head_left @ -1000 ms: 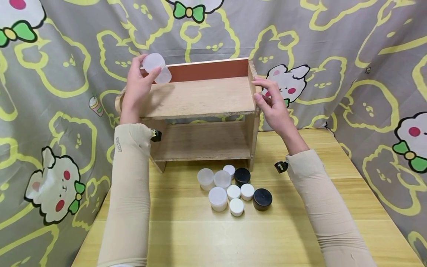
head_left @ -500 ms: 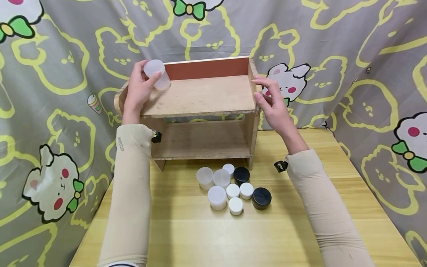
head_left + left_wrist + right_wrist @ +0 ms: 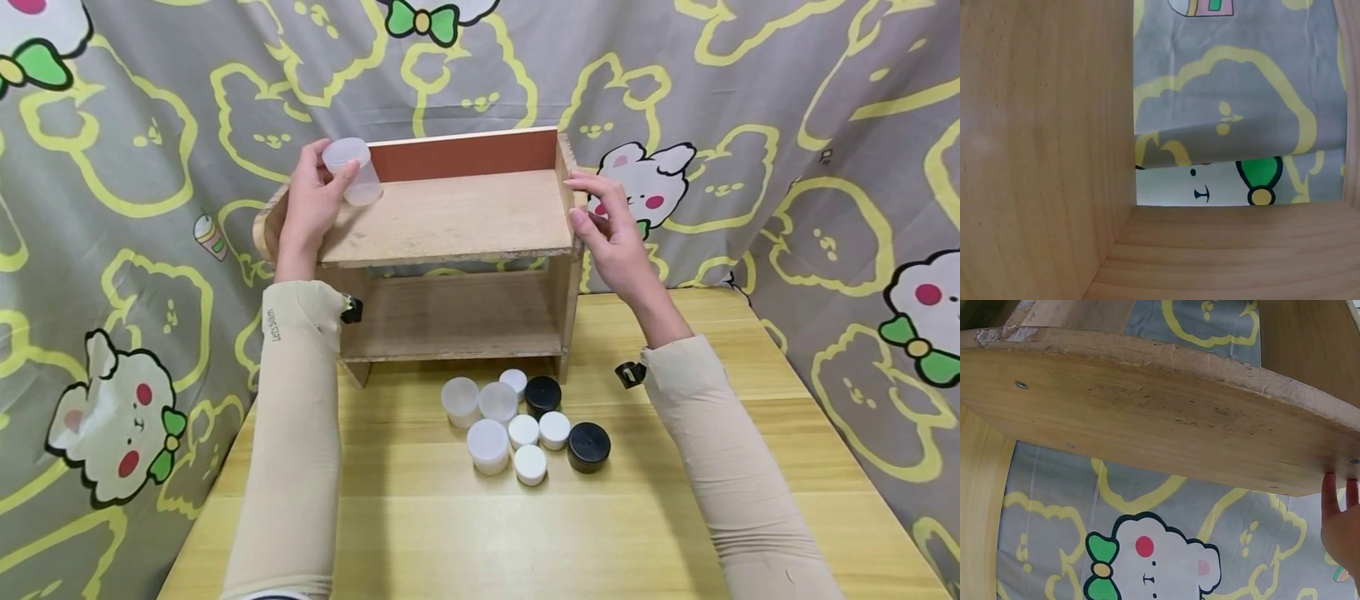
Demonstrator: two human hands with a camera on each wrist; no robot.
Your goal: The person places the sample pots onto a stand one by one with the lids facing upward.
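Observation:
A frosted clear plastic jar with a lid [image 3: 362, 179] stands at the left end of the wooden shelf's top board [image 3: 465, 212]. My left hand [image 3: 311, 204] grips this jar, its thumb across the near side. At the right end of the shelf, my right hand [image 3: 611, 229] touches the side panel [image 3: 567, 187]. In the right wrist view, fingers [image 3: 1330, 494] rest against the outer face of that panel [image 3: 1166, 425]. The left wrist view shows bare wood [image 3: 1047, 137] of the shelf; neither the left hand nor the jar is visible there.
Several lidded jars stand grouped on the table [image 3: 450, 542] before the shelf: frosted jars [image 3: 489, 446], small white-lidded jars [image 3: 531, 464] and black jars [image 3: 588, 447]. The shelf has a lower board [image 3: 457, 317]. A patterned grey curtain [image 3: 480, 75] hangs behind and at both sides.
My left hand has lowered the frosted jar onto the top board, and the jar has gone from tilted to nearly upright. The right hand has stayed at the side panel.

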